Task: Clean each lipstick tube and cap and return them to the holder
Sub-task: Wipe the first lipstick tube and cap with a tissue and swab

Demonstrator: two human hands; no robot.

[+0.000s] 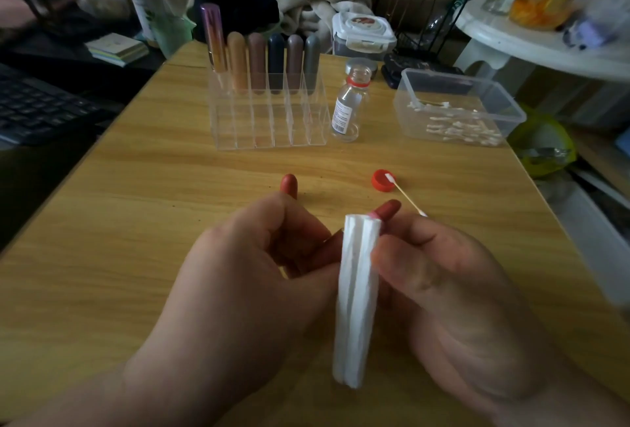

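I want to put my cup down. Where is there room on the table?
The wooden table is bare left of the clear acrylic holder and the left hand, and in front of the holder. Crowded around the glass bottle, round red cap and white cotton swab.

Head-worn view, forward-down, close over table (136,222)

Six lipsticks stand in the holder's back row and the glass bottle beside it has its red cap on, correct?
No: the head view shows the glass bottle open, its red cap lying on the table with a cotton swab resting on it. Six lipsticks do stand in the back row of the holder.
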